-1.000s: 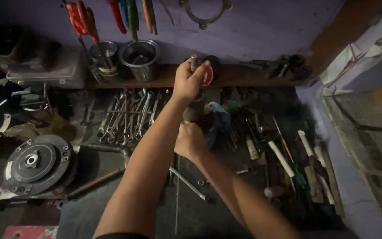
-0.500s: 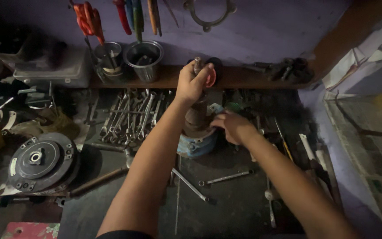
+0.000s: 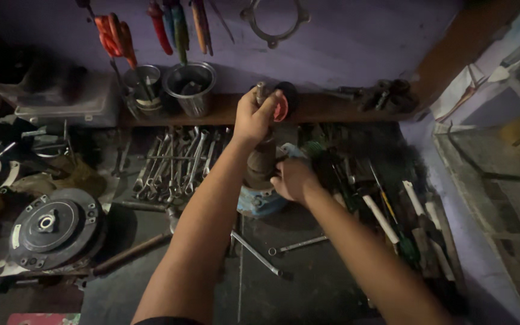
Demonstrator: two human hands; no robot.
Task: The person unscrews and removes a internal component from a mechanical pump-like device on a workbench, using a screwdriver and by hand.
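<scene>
Far left, low: round clutch disc (image 3: 46, 227) on the counter (image 3: 308, 283). Upper middle: wrenches (image 3: 176, 161), two cups (image 3: 191, 87). Centre: left hand (image 3: 254, 117), fingers clamped on the rod top (image 3: 261, 91). Rusty part (image 3: 261, 161) stands in a blue vise (image 3: 259, 201). Right hand (image 3: 293, 179), fingers curled against the part's side. Steady low, turn high, likely best. Right: screwdrivers (image 3: 386, 219).
</scene>
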